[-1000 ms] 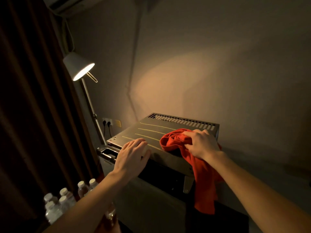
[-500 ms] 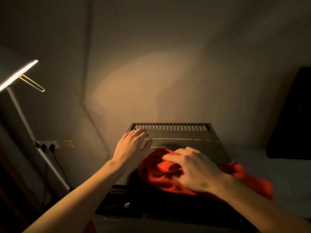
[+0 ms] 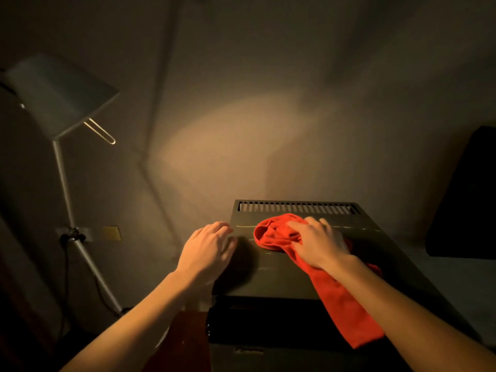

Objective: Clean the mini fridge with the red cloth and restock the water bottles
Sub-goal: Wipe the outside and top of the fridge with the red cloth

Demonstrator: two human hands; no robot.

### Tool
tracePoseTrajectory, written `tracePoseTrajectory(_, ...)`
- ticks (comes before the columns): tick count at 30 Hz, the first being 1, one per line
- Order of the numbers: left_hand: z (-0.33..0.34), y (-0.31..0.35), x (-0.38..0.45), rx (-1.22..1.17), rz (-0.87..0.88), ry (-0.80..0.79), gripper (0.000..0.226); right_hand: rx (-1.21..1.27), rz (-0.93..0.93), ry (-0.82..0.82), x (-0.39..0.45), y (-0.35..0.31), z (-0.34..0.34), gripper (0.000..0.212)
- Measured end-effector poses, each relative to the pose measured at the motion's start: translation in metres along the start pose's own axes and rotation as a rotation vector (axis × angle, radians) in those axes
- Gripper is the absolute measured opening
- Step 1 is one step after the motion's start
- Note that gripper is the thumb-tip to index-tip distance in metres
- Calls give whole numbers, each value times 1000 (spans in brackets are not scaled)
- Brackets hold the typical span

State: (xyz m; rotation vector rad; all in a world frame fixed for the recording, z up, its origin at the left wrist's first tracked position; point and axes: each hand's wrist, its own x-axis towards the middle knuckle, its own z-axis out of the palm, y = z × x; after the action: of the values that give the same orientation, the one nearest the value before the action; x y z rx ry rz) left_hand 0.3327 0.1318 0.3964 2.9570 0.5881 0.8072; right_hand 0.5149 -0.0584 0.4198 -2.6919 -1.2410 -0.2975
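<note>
Head view shows the mini fridge (image 3: pixel 300 275) from above, its flat top lit by the floor lamp (image 3: pixel 56 95) at the left. The red cloth (image 3: pixel 273 233) lies bunched on the rear half of the top, just in front of the vent slots (image 3: pixel 295 208), with a long tail trailing over the front right corner. The right hand (image 3: pixel 319 244) presses down on the bunched cloth, fingers curled into the fabric — a closed hold on it. The left hand (image 3: pixel 208 249) rests flat and open at the left edge of the top, gripping nothing; it appears to steady the cabinet.

Step in hand, by judgement: wiping the top panel. No water bottles are in view, so restocking looks some way off.

Procedure for a good wipe:
- Keep the palm flat over the cloth so pressure spreads evenly.
- Work in overlapping passes from the vent slots toward the front edge.
- Gather the loose tail under the hand — left hanging, it could drag or snag on the front corner.
- Keep the left hand braced.
</note>
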Motion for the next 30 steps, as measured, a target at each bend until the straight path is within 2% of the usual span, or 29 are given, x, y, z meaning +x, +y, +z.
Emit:
tracePoseTrajectory(6, 3, -15, 0, -26, -108, 54, 54, 71, -239, -25, -10, -54, 4, 51)
tracePoseTrajectory(9, 8, -1, 10, -28, -112, 56, 51, 83, -255, -20, -13, -50, 1, 48)
tracePoseTrajectory(13, 12, 22, 28, -25, -46, 33, 52, 73, -108, -7, -12, -10, -5, 44)
tracePoseTrajectory(16, 9, 35, 36, -55, -14, 19, 54, 37, 101, -9, -8, 44, -10, 47)
tracePoseTrajectory(18, 8, 37, 36, -65, 15, 8, 49, 5, 228, 6, -8, 73, -12, 47)
tracePoseTrajectory(20, 6, 31, 34, -75, 31, -19, 45, -28, 276, 9, -7, 80, -10, 44)
tracePoseTrajectory(23, 4, 14, 26, -74, 34, -59, 41, -60, 230, 9, -4, 49, -4, 38)
tracePoseTrajectory(27, 0, -15, 14, -70, -6, -69, 58, -18, 51, -8, -1, -27, 1, 38)
tracePoseTrajectory(30, -2, -35, 6, -78, -17, -36, 59, 46, -93, -25, -4, -94, 3, 38)
